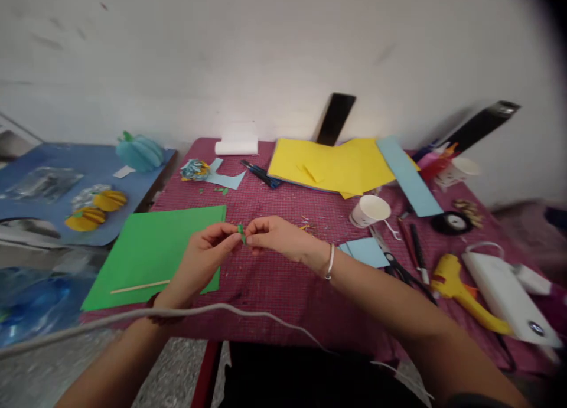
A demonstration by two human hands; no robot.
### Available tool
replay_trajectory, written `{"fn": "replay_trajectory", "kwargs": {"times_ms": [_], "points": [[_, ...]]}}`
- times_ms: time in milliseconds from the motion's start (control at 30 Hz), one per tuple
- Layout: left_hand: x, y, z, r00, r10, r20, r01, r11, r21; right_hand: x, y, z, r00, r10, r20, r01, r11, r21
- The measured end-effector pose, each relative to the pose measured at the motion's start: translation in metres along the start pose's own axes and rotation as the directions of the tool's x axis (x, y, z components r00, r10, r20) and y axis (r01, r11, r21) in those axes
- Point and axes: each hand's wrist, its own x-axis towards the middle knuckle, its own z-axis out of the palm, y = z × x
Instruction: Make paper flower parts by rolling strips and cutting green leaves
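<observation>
A small green piece of paper (241, 233) is pinched between my two hands above the table. My left hand (206, 251) closes on its left side with thumb and forefinger. From the other side my right hand (277, 237), below a silver bangle, grips it the same way. Under the left forearm lies a stack of green sheets (155, 237), with a thin wooden stick (140, 286) on top. The fingers hide part of the green piece, so its exact shape is unclear.
A white cable (221, 307) crosses in front of my forearms. Scissors (392, 260), a yellow glue gun (465, 293) and a white power bank (509, 296) lie at right. A paper cup (371, 211) stands near yellow sheets (328, 163). Paper pumpkins (140, 153) rest on the blue table at left.
</observation>
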Motion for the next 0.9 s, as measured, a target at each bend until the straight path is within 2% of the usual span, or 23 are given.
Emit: {"fn": "replay_trajectory", "kwargs": {"times_ms": [133, 233, 400, 533, 633, 767, 900], "points": [[0.015, 0.012, 0.045, 0.988, -0.019, 0.154, 0.047, 0.982, -0.18, -0.039, -0.001, -0.033, 0.997, 0.026, -0.072, -0.013, 0.985, 0.174], [0.021, 0.02, 0.074, 0.959, -0.042, 0.281, 0.109, 0.968, -0.228, -0.061, 0.001, -0.052, 0.994, 0.013, -0.112, 0.013, 0.972, 0.236], [0.027, 0.021, 0.105, 0.96, -0.012, 0.281, 0.091, 0.959, -0.27, -0.085, 0.006, -0.072, 0.987, 0.006, -0.162, 0.043, 0.954, 0.296], [0.027, 0.017, 0.116, 0.951, -0.035, 0.307, 0.112, 0.965, -0.236, -0.092, 0.012, -0.078, 0.966, -0.081, -0.247, 0.13, 0.973, 0.192], [0.026, 0.013, 0.123, 0.958, -0.023, 0.286, 0.066, 0.988, -0.142, -0.093, 0.021, -0.079, 0.94, -0.154, -0.303, 0.179, 0.982, 0.056], [0.024, 0.006, 0.13, 0.956, -0.025, 0.292, 0.046, 0.997, -0.068, -0.093, 0.036, -0.078, 0.904, -0.209, -0.372, 0.171, 0.976, -0.132], [0.025, 0.001, 0.132, 0.941, -0.052, 0.335, 0.07, 0.997, -0.044, -0.095, 0.045, -0.078, 0.903, -0.233, -0.361, 0.16, 0.962, -0.222]]}}
